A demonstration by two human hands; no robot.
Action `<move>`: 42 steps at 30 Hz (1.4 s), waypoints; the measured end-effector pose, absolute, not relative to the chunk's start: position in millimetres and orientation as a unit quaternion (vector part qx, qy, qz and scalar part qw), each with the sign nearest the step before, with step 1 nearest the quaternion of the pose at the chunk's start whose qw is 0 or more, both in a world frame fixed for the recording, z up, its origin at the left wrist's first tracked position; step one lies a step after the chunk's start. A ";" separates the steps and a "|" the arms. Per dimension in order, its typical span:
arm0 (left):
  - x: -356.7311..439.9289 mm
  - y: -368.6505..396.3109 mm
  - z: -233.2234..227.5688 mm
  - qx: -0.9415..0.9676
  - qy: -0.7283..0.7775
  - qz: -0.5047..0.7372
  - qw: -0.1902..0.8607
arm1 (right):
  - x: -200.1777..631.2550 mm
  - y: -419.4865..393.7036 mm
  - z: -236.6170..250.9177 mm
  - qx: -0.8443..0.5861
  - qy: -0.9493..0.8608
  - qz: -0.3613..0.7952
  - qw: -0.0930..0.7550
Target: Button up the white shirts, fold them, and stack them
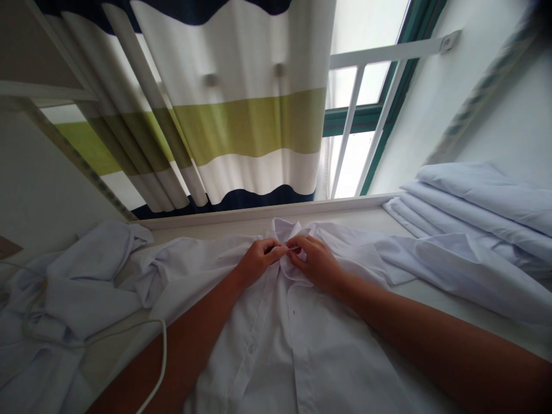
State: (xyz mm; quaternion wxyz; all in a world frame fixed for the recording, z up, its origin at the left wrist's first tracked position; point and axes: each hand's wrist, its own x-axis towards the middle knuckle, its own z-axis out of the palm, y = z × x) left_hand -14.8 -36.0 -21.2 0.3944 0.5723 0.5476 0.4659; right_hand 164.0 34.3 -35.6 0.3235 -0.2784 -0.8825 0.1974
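A white button-up shirt [267, 345] lies spread in front of me, its collar [284, 227] at the far end and its sleeves out to both sides. Just below the collar, my left hand [261, 259] and my right hand [317, 261] meet at the top of the front opening. Both hands pinch the shirt's fabric there, fingertips almost touching. Whether a button sits between the fingers is hidden. Lower down, the two front edges lie apart, with a buttonhole showing on the right one.
Folded white garments [483, 201] are stacked at the right. Crumpled white cloth [95, 276] lies at the left, with a pale cable [164, 345] looping over it towards my left forearm. Beyond the surface's raised edge hang a striped curtain [254, 126] and a white window rail [383, 56].
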 end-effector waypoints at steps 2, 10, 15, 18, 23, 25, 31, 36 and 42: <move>-15.1 -36.6 -20.5 0.589 0.550 0.458 0.375 | 164.0 34.0 -35.5 -0.282 -0.879 0.207 0.324; -14.4 -31.6 -27.2 0.593 0.555 0.465 0.353 | 162.5 35.4 -41.5 -0.286 -0.874 0.215 0.329; -14.4 -31.8 -26.9 0.585 0.556 0.465 0.363 | 161.8 36.6 -41.3 -0.276 -0.875 0.228 0.327; -15.1 -32.5 -26.1 0.583 0.557 0.460 0.372 | 162.4 36.8 -40.2 -0.271 -0.873 0.237 0.328; -15.9 -32.4 -25.5 0.586 0.557 0.451 0.378 | 163.3 36.4 -38.0 -0.271 -0.879 0.232 0.318; -16.1 -32.0 -25.2 0.590 0.557 0.447 0.376 | 163.2 36.2 -37.2 -0.271 -0.881 0.226 0.314; -15.9 -33.2 -22.5 0.600 0.557 0.437 0.374 | 163.5 34.8 -34.8 -0.276 -0.883 0.219 0.309; -17.6 -35.9 -20.2 0.621 0.550 0.421 0.368 | 162.5 36.4 -37.4 -0.278 -0.880 0.238 0.303; -17.6 -34.9 -21.3 0.615 0.555 0.440 0.346 | 170.0 15.4 -6.7 -0.295 -0.877 0.227 0.302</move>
